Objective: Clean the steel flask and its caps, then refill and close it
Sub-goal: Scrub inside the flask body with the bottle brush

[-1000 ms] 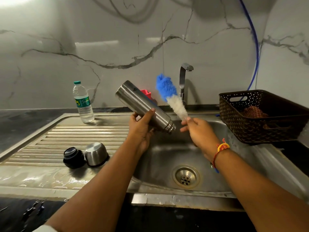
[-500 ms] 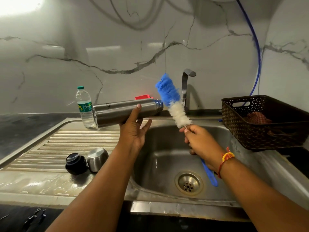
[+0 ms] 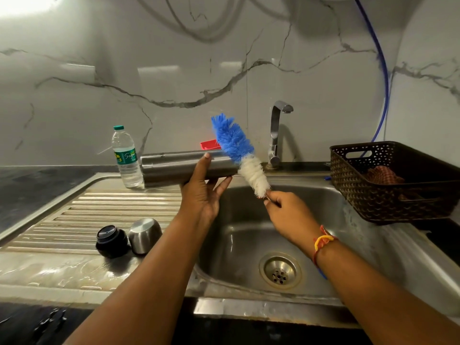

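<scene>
Scrubbing step: left hand point(image 3: 201, 199) grips the steel flask point(image 3: 174, 168) level above the sink point(image 3: 249, 245) rim, while right hand point(image 3: 286, 212) pinches a bottle brush point(image 3: 239, 150) across its mouth. Next, the bristles likely need aiming inside. The black cap point(image 3: 110, 241) and steel cap point(image 3: 144, 235) lie on the drainer.

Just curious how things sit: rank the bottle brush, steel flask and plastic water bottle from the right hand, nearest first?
1. Bottle brush: gripped by the right hand.
2. Steel flask: just left, in the left hand.
3. Plastic water bottle: far left, standing at the back.
</scene>
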Available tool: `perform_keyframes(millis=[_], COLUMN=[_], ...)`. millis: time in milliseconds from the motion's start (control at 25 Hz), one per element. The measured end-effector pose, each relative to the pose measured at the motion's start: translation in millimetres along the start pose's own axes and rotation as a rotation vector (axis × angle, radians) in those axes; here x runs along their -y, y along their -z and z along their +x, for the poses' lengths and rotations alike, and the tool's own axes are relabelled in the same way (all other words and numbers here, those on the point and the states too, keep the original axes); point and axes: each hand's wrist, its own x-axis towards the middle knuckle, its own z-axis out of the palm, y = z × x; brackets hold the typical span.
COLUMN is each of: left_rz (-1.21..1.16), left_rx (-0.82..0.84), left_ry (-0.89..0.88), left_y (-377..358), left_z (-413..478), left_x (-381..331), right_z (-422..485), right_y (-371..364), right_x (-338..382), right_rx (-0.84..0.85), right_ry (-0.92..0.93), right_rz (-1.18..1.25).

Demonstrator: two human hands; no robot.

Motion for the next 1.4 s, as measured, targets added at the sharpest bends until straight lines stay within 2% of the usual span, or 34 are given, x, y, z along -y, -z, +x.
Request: perform_keyframes(millis=[160, 320, 480, 600, 720, 960, 1080, 1240, 1400], left_rz=[-0.127, -0.093, -0.152, -0.098, -0.176, -0.210, -0.204, -0.167, -0.105], left_rx=[-0.050, -0.051, -0.055, -0.044, -0.063, -0.103, -0.078, -0.073, -0.071], left_ry=[0.013, 0.035, 0.024, 0.027, -0.001, -0.061, -0.049, -0.034, 0.005], left_y=[9.0, 2.9, 7.4, 4.4, 5.5, 8.1, 6.9, 6.4, 2.9], left_z=[8.8, 1.8, 7.5, 0.4, 9.5, 15.6, 14.2, 10.7, 2.2], left_x=[-10.2, -1.3, -8.7, -0.3, -14.3, -24.3, -26.5, -21.8, -7.9], right_z=[-5.4, 0.0, -7.4, -2.9, -5.3, -3.0, -5.7, -7.3, -4.3], right_y=[-7.1, -10.9, -10.2, -9.4, -3.9, 13.0, 8.6, 3.6, 2.7], right_x=[2.3, 8.9, 5.1, 9.6, 7.4, 6.6, 6.6, 5.0, 3.3], right_rx=[0.080, 0.010, 0.074, 0.041, 0.059, -0.138, -0.068, -0.015, -0.089], right_ry=[0.006, -0.010, -0.010, -0.018, -0.002, -0.029, 0.002, 0.015, 0.058], right_rz=[0.019, 0.035, 0.022, 0.063, 0.030, 0.049, 0.086, 0.028, -0.167])
